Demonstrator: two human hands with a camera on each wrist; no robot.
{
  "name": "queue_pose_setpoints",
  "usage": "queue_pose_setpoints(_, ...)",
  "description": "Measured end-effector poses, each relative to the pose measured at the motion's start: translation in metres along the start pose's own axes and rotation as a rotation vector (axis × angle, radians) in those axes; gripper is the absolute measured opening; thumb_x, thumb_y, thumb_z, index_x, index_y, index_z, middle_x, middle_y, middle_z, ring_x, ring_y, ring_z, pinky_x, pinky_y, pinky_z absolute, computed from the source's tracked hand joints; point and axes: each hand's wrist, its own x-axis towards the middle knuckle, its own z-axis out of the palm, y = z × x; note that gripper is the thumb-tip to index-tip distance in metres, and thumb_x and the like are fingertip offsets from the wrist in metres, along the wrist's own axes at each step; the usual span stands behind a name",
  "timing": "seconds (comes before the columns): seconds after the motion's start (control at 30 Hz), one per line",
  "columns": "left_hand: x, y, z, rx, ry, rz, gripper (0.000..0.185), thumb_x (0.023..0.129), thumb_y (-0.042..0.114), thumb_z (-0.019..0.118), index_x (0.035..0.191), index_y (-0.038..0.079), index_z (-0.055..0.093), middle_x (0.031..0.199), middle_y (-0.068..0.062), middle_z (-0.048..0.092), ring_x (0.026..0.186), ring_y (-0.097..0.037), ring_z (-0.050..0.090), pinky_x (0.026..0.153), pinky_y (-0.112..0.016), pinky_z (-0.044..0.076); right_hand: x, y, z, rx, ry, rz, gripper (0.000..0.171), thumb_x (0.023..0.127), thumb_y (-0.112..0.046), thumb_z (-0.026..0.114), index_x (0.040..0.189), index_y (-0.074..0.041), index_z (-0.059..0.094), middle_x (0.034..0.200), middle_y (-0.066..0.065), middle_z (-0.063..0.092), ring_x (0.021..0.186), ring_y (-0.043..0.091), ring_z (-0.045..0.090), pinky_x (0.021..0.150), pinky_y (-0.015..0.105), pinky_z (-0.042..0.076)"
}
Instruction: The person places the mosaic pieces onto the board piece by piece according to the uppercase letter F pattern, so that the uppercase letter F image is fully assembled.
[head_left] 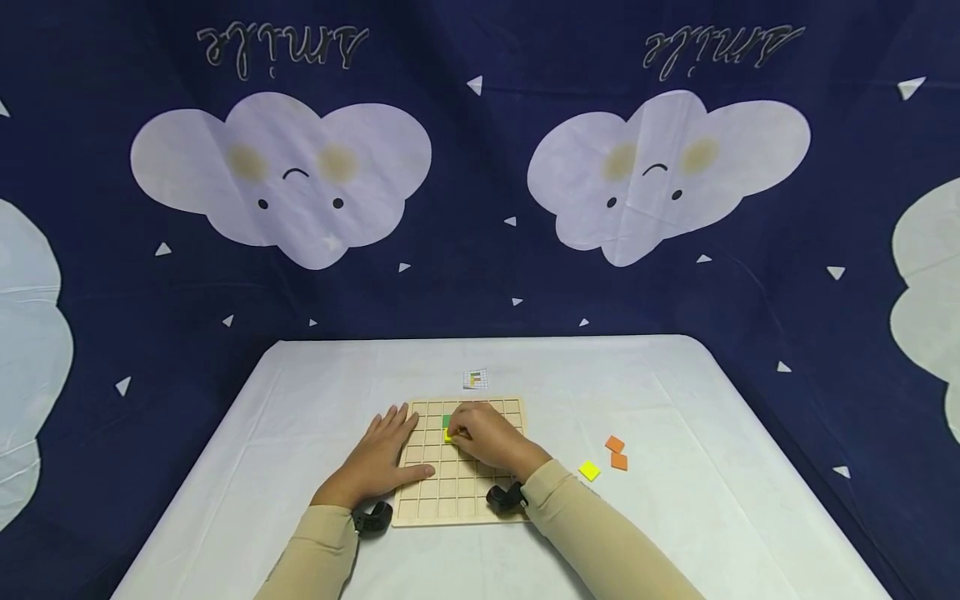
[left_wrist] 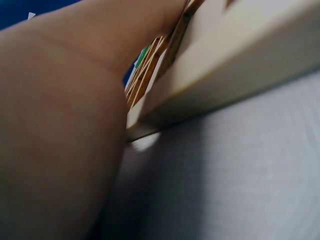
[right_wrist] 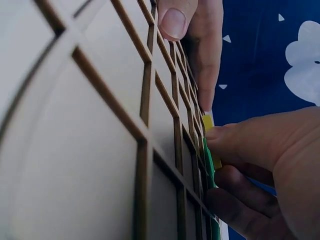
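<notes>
A wooden grid board [head_left: 427, 507] lies on the white table. My left hand [head_left: 378, 454] rests on its left edge, fingers spread and straight, thumb across the squares. Over the board's upper middle, my right hand [head_left: 491, 437] pinches a yellow square tile [right_wrist: 208, 121] between thumb and fingers, at the grid's surface. Just beyond that tile a green square tile [head_left: 447, 422] sits in the grid. The right hand's fingers partly cover the yellow tile, and whether it lies fully in a square I cannot tell. The left wrist view shows mostly forearm and the board's side [left_wrist: 200, 90].
To the right of the board lie a loose yellow tile [head_left: 589, 471] and two orange tiles, one farther back [head_left: 615, 444] and one nearer [head_left: 618, 462]. A small printed pattern card [head_left: 475, 379] lies behind the board. Dark blue cloth [head_left: 480, 300] with clouds hangs behind the table.
</notes>
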Motion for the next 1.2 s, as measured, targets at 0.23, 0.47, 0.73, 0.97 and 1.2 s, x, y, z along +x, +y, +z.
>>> queue_pose_setpoints(0.23,0.0,0.0,0.0,-0.005,0.001,0.005,0.111,0.089,0.076,0.065,0.164,0.0,0.033,0.171,-0.021,0.019,0.158,-0.037,0.009,0.127,-0.053,0.005,0.002,-0.002,0.003,-0.019,0.006,-0.012,0.005,0.096,-0.003,0.077,0.096,-0.008,0.08,0.103,0.0,0.072,0.1,0.014,0.068,0.095,0.03,0.055)
queue_pose_setpoints(0.47,0.001,-0.001,0.002,0.005,0.0,0.003,0.111,0.089,0.076,0.065,0.164,0.0,0.033,0.171,-0.021,0.019,0.158,-0.037,0.009,0.127,-0.052,0.005,0.002,-0.003,0.005,-0.039,0.013,-0.022,0.006,0.097,-0.003,0.077,0.095,-0.009,0.079,0.104,0.001,0.072,0.102,0.015,0.068,0.102,0.036,0.052)
queue_pose_setpoints(0.73,0.001,0.0,0.001,0.005,0.003,0.005,0.111,0.089,0.074,0.066,0.163,-0.001,0.034,0.171,-0.022,0.02,0.158,-0.038,0.01,0.127,-0.053,0.005,0.002,-0.002,0.005,-0.028,0.018,-0.021,0.007,0.096,-0.003,0.077,0.093,-0.009,0.079,0.103,0.0,0.072,0.102,0.015,0.068,0.1,0.036,0.053)
queue_pose_setpoints(0.97,0.001,0.0,0.002,0.004,-0.002,-0.001,0.111,0.089,0.076,0.065,0.164,0.0,0.032,0.171,-0.021,0.018,0.158,-0.037,0.009,0.127,-0.053,0.005,-0.002,-0.002,0.002,-0.004,0.02,0.003,0.009,0.096,-0.001,0.076,0.096,-0.01,0.08,0.105,0.0,0.071,0.102,0.015,0.067,0.096,0.031,0.055)
queue_pose_setpoints(1.2,0.0,0.001,0.002,0.008,0.023,0.0,0.11,0.088,0.074,0.068,0.163,-0.001,0.035,0.171,-0.022,0.021,0.158,-0.039,0.013,0.127,-0.054,0.007,-0.015,0.002,-0.012,0.041,0.035,0.058,0.006,0.098,-0.007,0.077,0.099,-0.012,0.08,0.108,-0.003,0.07,0.103,0.013,0.066,0.093,0.029,0.056)
